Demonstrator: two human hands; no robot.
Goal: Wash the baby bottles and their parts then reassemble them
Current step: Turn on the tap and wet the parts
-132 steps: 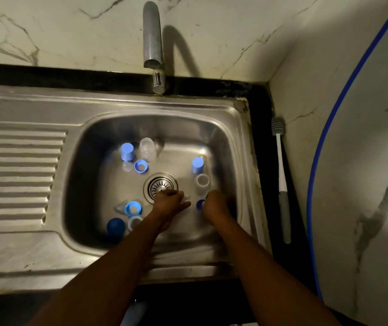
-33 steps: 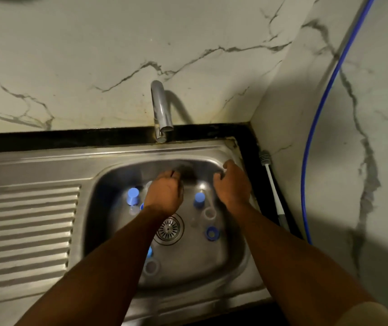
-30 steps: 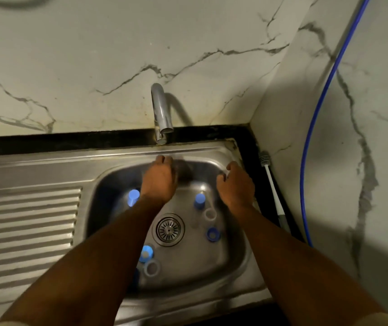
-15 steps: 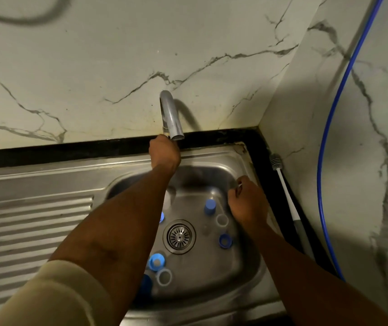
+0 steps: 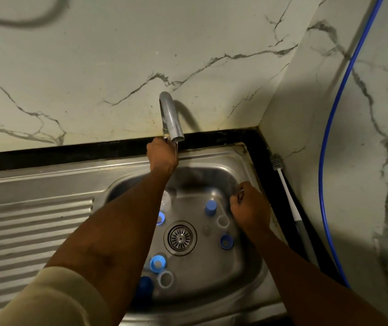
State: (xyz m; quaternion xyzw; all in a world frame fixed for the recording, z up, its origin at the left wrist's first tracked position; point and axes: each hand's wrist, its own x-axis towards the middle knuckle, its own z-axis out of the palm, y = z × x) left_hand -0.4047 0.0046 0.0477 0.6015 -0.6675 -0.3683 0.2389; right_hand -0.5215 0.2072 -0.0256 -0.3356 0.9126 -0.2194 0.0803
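Note:
My left hand point(image 5: 162, 154) reaches to the foot of the steel tap point(image 5: 170, 118) and grips its handle; the fingers are hidden behind the hand. A thin line of water seems to fall from the spout. My right hand point(image 5: 250, 210) hovers over the right side of the sink point(image 5: 256, 276), fingers curled round a small clear part that barely shows. Bottle parts lie in the basin: a blue cap point(image 5: 210, 207), a clear ring point(image 5: 223, 221), a blue collar point(image 5: 226, 241), another blue collar point(image 5: 157, 263), a clear bottle point(image 5: 168, 198).
A drain strainer point(image 5: 180, 237) sits mid-basin. A bottle brush point(image 5: 287, 191) lies on the black ledge right of the sink. A blue hose point(image 5: 329, 161) runs down the right wall. The ribbed drainboard point(image 5: 30, 231) is at the left.
My left hand rose out of the basin to the tap's handle. My right hand stayed curled at the right side of the sink. The view tilted up toward the wall.

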